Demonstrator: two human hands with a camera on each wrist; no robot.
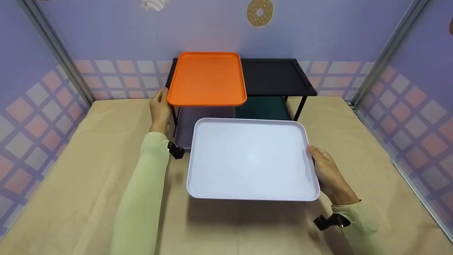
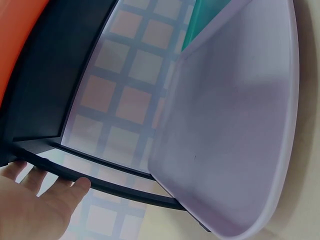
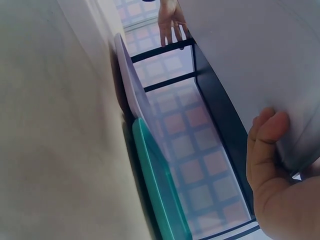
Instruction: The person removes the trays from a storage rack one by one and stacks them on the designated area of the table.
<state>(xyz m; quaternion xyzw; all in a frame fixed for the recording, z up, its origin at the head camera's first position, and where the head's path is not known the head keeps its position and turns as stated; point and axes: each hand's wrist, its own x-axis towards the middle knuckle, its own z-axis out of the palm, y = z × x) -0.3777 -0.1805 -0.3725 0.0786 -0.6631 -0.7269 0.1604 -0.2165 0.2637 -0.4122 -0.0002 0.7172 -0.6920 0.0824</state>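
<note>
My right hand [image 1: 327,173] grips the right edge of a white rectangular tray [image 1: 251,159], held above the table in front of a black rack. In the right wrist view the fingers [image 3: 267,130] press against the tray's underside. My left hand [image 1: 161,111] is at the rack's left side, its fingertips touching the black leg [image 2: 115,190] near the top corner. An orange tray [image 1: 208,79] lies on the left part of the rack's black top [image 1: 276,76]. Beneath it are a pale grey-purple tray [image 2: 225,120] and, to the right, a green tray [image 3: 155,180].
The rack stands at the back of a table covered in beige paper [image 1: 85,177]. Behind it rises a purple wall [image 1: 212,28] with a checkered band. Metal posts [image 1: 385,49] and side walls bound the left and right.
</note>
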